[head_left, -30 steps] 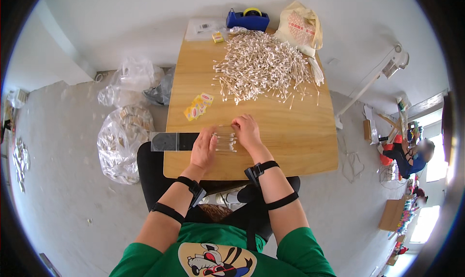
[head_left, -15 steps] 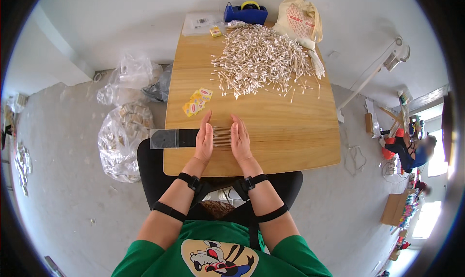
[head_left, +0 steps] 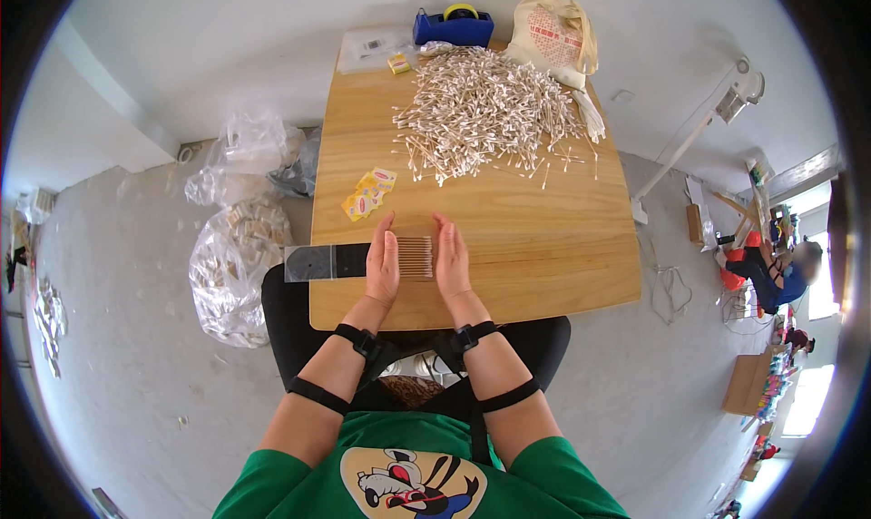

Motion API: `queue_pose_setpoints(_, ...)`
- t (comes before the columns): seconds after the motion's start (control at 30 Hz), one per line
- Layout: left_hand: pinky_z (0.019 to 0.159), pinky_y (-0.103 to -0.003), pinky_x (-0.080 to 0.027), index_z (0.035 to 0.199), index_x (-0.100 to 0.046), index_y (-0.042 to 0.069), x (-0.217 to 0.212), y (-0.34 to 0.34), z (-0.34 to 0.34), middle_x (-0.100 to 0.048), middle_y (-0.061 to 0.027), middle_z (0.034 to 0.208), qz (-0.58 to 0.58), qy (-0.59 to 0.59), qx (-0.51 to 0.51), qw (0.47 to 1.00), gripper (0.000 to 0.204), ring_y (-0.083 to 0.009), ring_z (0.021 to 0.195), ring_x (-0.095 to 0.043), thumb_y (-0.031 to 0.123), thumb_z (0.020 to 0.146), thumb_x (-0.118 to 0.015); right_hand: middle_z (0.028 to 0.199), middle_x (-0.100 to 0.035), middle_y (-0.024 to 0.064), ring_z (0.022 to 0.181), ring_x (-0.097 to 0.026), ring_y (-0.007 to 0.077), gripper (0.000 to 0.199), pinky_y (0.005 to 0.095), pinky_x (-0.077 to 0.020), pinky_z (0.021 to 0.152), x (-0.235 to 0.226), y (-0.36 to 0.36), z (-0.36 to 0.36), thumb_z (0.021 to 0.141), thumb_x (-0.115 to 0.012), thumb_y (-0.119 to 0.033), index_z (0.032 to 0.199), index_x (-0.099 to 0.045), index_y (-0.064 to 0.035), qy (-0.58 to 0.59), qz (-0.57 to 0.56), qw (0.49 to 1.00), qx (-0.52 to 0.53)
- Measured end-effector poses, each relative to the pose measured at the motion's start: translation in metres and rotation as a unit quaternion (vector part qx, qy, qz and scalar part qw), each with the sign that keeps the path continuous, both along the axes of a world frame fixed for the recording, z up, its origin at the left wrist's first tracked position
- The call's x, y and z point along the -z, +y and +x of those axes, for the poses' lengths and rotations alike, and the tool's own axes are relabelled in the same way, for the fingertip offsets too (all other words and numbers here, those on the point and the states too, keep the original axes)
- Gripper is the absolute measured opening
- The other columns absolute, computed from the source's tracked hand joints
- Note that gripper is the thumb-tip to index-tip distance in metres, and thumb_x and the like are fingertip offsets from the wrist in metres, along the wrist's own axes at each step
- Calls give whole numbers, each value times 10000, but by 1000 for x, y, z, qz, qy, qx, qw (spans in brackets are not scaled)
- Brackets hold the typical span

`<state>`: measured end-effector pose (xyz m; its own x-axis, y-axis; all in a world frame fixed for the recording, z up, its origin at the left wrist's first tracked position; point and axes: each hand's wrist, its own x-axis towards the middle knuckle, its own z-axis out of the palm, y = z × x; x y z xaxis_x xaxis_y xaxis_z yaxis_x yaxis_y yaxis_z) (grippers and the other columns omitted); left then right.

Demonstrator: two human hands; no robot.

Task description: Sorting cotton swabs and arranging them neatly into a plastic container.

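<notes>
A neat row of cotton swabs (head_left: 415, 258) lies side by side on the table between my two hands, sticks running left to right. My left hand (head_left: 383, 265) stands on edge with fingers stretched forward, touching or nearly touching the swabs' left ends. On the other side my right hand (head_left: 451, 260) is held upright too, fingers extended, a small gap between its palm and the right-hand tips. A flat black strip (head_left: 350, 259) extends leftward from my left hand, with a clear plastic sleeve (head_left: 308, 262) around its outer end, which juts past the table edge.
A big heap of loose cotton swabs (head_left: 485, 111) covers the table's far part. Small yellow cards (head_left: 370, 194) lie left of centre. Behind are a blue tape dispenser (head_left: 453, 29), a cloth bag (head_left: 551, 38) and clear plastic packaging (head_left: 367, 52). Plastic sacks (head_left: 231, 279) stand on the left floor.
My right hand has drawn slightly away to the right from the swab ends, opening a gap there. My left hand has hardly moved. The whole view has shifted a little.
</notes>
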<state>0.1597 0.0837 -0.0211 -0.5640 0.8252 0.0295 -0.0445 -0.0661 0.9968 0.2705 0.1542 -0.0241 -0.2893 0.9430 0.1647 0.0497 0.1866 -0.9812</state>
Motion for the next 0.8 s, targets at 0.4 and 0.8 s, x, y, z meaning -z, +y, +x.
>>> queue_pose_setpoints(0.4,1182,-447,-216,1446,-431,87,-3,-16,-5,-342,-91,1549,-185,605,109,767,513,-247,1441,-300,314,987,-458,771,-620,93,751,-590,306,186,380,-483,680,-30,-23,54,888,-610,-83,722,-683,-45,-188,205,960,-45)
queue_pose_setpoints(0.8,1185,-441,-205,1471,-393,97,-3,-16,-5,-333,-83,1552,-193,602,115,766,538,-242,1442,-293,334,991,-446,770,-619,89,728,-593,297,152,391,-483,656,-24,-21,51,864,-622,-69,731,-694,-59,-190,219,957,-24)
